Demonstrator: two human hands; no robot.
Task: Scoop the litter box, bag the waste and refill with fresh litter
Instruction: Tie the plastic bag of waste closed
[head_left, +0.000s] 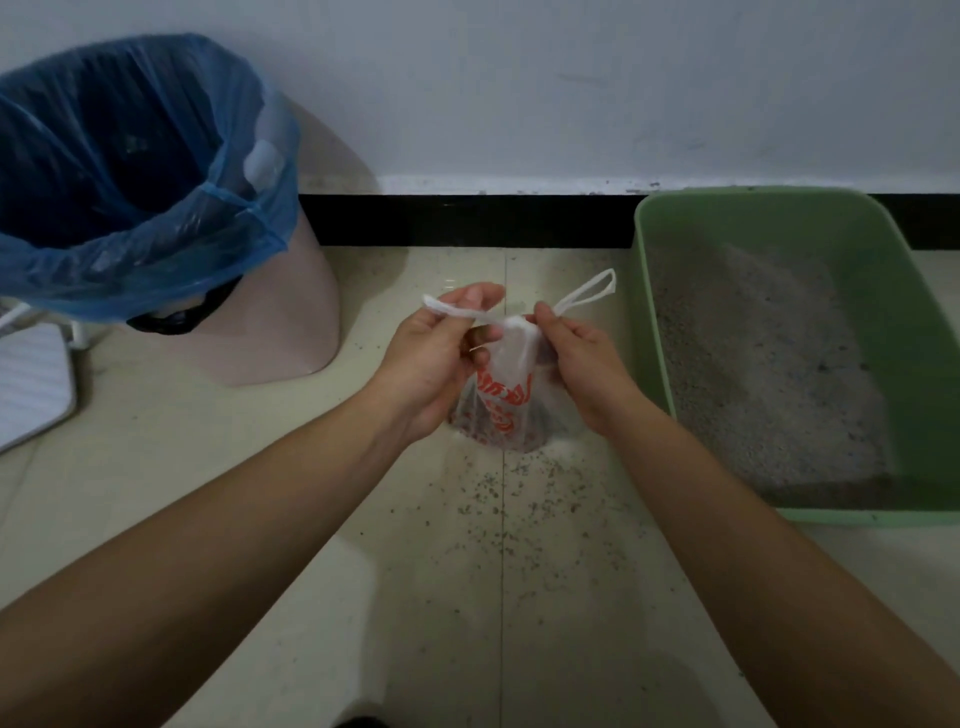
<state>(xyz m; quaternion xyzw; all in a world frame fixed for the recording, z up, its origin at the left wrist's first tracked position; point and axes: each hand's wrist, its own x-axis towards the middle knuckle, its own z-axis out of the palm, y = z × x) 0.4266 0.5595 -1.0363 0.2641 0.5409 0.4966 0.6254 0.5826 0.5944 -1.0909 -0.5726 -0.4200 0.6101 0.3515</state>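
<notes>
Grey litter grains speckle the pale tiled floor below a white wall. Between a blue-lined pink bin and a green plastic litter box, the left hand and right hand pinch with curled fingers the handles of a small clear red-printed bag.

I saw a translucent white plastic bag printed in orange-red, a pale green plastic litter box holding speckled grey litter, a pink plastic bin lined in blue film, and cream floor tiles flecked with dark grains.
</notes>
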